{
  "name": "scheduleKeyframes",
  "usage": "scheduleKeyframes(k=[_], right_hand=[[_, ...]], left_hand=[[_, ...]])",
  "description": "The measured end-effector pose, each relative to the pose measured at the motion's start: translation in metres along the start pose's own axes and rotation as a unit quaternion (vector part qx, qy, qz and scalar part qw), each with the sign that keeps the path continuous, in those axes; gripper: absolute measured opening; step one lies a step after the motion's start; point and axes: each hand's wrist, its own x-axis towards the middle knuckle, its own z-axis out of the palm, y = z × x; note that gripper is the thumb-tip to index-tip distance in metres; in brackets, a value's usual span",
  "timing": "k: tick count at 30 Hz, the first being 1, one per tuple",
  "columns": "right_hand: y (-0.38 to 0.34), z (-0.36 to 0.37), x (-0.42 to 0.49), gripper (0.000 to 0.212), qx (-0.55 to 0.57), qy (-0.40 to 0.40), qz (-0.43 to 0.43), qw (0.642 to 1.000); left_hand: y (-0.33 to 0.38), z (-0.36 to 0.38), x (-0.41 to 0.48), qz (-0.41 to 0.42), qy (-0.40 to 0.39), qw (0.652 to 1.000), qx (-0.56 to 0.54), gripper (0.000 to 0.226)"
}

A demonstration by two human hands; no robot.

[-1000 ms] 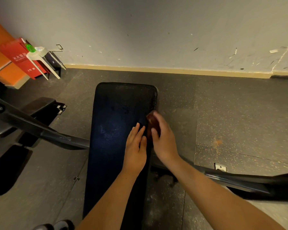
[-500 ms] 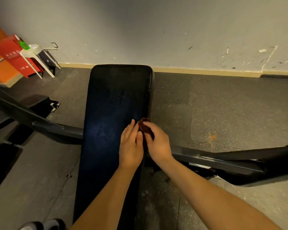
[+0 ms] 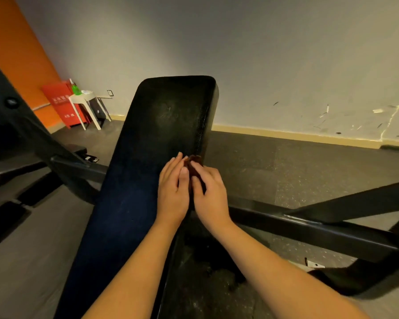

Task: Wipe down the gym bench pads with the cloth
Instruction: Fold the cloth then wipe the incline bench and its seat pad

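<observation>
A long black bench pad (image 3: 148, 157) runs away from me towards the wall. My left hand (image 3: 172, 192) lies flat on the pad near its right edge, fingers straight. Beside it, my right hand (image 3: 211, 194) grips a small dark brown cloth (image 3: 195, 161) against the pad's right side edge. Only a bunched bit of the cloth shows past the fingertips; the rest is hidden under my fingers.
Black steel frame bars (image 3: 309, 229) cross under the bench to the right, and another bar (image 3: 62, 162) to the left. A white plastic stool (image 3: 85, 104) with a green bottle (image 3: 75, 89) and a red box (image 3: 60, 100) stand by the far wall. The floor is dark rubber.
The view has tilted up, so the pad's far end now shows against the wall. Both hands have stayed together at the pad's right edge, sliding slightly nearer along it with the cloth.
</observation>
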Motion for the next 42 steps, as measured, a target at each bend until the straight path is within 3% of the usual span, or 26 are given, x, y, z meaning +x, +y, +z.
scheduleKeyframes(k=[7, 10, 16, 23, 32, 42], right_hand=[[0.001, -0.003, 0.035, 0.037, 0.014, 0.016, -0.035, 0.999], [0.013, 0.008, 0.011, 0.036, 0.031, 0.023, -0.047, 0.998], [0.027, 0.011, -0.045, 0.035, 0.018, -0.012, -0.060, 0.998], [0.004, 0.011, 0.008, 0.038, 0.028, 0.030, -0.051, 0.998], [0.034, 0.023, -0.080, 0.041, 0.063, -0.002, -0.045, 0.997], [0.022, 0.016, -0.013, 0.045, 0.074, 0.031, -0.022, 0.997]], left_hand=[[-0.005, 0.005, -0.010, 0.038, 0.068, 0.997, -0.018, 0.038], [-0.009, 0.005, -0.024, 0.039, 0.085, 0.995, -0.042, 0.038], [-0.033, -0.003, -0.074, 0.049, 0.083, 0.995, 0.034, 0.039], [-0.046, -0.004, -0.078, 0.056, 0.105, 0.992, 0.037, 0.038], [-0.043, 0.000, -0.081, 0.060, 0.119, 0.991, 0.031, 0.037], [-0.049, -0.001, -0.080, 0.075, 0.133, 0.988, 0.029, 0.035]])
